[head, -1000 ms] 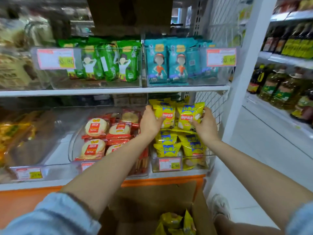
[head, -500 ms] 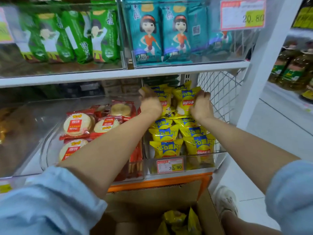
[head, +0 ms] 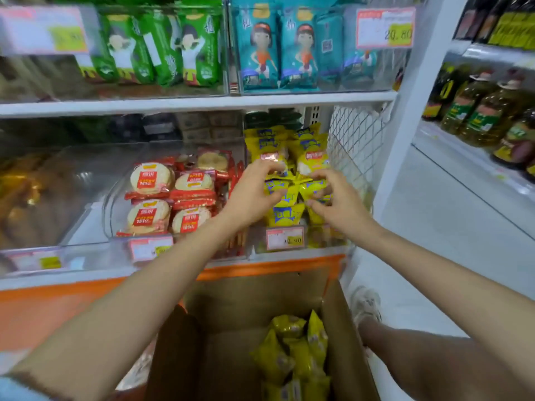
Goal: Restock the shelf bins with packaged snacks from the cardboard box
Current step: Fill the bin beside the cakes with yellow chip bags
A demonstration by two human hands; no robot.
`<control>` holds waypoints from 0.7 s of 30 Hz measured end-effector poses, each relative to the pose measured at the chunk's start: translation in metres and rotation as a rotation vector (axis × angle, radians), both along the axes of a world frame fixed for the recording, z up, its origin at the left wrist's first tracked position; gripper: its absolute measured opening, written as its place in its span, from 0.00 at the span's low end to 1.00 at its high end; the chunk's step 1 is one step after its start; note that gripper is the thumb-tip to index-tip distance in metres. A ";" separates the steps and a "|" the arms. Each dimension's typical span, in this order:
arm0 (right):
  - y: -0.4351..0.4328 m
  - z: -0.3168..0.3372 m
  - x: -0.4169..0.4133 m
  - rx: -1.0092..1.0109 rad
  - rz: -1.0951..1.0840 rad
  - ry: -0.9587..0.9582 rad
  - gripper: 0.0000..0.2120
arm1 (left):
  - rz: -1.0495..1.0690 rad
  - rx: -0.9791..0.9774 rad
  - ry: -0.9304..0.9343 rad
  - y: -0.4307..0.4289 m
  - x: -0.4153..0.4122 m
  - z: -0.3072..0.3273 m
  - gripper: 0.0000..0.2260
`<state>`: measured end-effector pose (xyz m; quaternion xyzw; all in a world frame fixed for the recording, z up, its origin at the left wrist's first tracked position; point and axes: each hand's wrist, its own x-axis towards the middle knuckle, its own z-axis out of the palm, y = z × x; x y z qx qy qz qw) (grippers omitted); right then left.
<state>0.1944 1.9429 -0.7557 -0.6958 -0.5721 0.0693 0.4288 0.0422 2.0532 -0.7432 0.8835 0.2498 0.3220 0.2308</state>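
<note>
Both hands are over the bottom-right bin (head: 321,243), which is stacked with yellow packs (head: 285,214). The left hand (head: 254,195) arches above the stack with fingers spread and half-curled. The right hand (head: 333,201) is just beside it, equally loose, with its thumb near a pack's top edge. Neither seems closed round a pack, though blur hides the fingertip contact. The step looks like settling the stack, and that wants light, flat-fingered pats. These packs look air-puffed and slick, so a hard push would likely squash them or send them sliding. Nudge each row upright with labels forward, and keep them behind the price tag (head: 285,238) rather than leaning over the front wall. Watch both sides: the red packs (head: 150,180) lie in the neighbouring bin on the left and the mesh (head: 353,140) stands on the right. The rear rows rise close to the shelf (head: 202,102) above, so later packs probably belong at the front. More yellow packs lie in the box (head: 246,299) below (heaped toward its right side), so restocking isn't finished.
</note>
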 end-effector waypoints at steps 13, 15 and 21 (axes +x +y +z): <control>-0.069 -0.132 -0.044 -0.690 0.282 -0.062 0.18 | -0.141 -0.648 0.383 -0.088 -0.081 -0.196 0.16; -0.067 -0.148 -0.045 -0.761 0.296 -0.048 0.18 | -0.134 -0.750 0.449 -0.090 -0.085 -0.227 0.17; -0.069 -0.181 -0.036 -0.831 0.287 0.081 0.15 | -0.189 -0.836 0.594 -0.101 -0.066 -0.298 0.21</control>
